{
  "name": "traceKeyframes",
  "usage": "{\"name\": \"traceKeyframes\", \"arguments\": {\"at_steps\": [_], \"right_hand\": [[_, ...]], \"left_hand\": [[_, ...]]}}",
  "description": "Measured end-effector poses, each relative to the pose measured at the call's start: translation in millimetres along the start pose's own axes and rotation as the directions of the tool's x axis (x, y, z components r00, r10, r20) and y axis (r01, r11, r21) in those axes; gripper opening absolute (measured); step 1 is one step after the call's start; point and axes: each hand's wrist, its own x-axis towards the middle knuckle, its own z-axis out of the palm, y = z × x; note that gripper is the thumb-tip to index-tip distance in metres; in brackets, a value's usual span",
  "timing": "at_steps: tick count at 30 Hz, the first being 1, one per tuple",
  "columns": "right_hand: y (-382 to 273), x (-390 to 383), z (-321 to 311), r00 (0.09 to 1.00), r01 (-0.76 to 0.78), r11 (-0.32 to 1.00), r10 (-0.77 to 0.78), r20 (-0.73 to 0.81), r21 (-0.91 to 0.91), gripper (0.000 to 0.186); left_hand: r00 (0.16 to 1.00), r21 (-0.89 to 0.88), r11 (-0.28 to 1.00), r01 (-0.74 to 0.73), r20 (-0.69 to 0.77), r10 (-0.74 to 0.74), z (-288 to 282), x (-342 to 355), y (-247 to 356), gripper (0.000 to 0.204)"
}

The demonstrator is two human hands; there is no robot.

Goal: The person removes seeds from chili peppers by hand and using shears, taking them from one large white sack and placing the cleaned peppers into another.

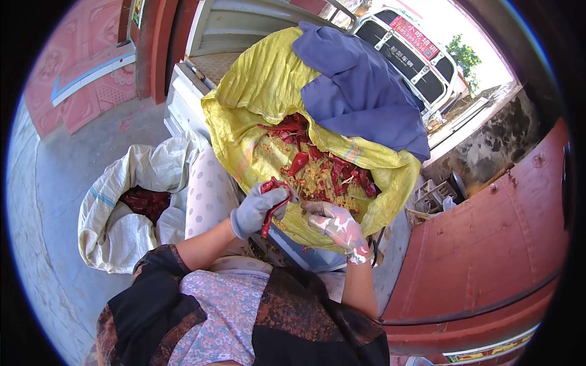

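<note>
My left hand (259,208), in a grey glove, is closed around a few dried red chillies (269,221) just over the near edge of a yellow woven sack (244,143). To its right is my right hand (336,226), in a pink-and-white patterned glove. Its fingers stretch left toward the left hand, slightly apart, with nothing visible in them; their undersides are hidden. Inside the open sack, beyond both hands, lie more red chillies (299,163) among yellowish seeds and bits (314,178).
A white woven sack (97,229) with dark red chillies (145,204) stands on the floor at left. Blue-purple cloth (360,85) drapes over the yellow sack's far side. A red metal panel (482,244) rises at right; a white vehicle (406,55) stands behind.
</note>
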Motion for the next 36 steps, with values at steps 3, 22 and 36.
{"name": "traceKeyframes", "arguments": {"at_steps": [3, 22, 36], "right_hand": [[-0.4, 18.2, -20.0, 0.996, 0.063, 0.952, -0.08, -0.045, -0.299, 0.027], [-10.2, 67.6, -16.5, 0.66, 0.383, 0.323, -0.751, 0.011, -0.865, 0.041], [4.6, 11.5, 17.2, 0.813, 0.437, 0.9, -0.391, -0.431, 0.009, 0.032]], "left_hand": [[0.999, 0.018, 0.999, 0.042, 0.008, -0.042, -3.0, -2.7, 9.0, 0.03], [0.979, -0.14, 0.976, 0.167, -0.096, -0.181, -17.0, 8.4, 13.8, 0.022], [0.994, 0.187, 0.976, 0.109, -0.006, -0.11, 5.7, 17.9, 11.6, 0.019]]}}
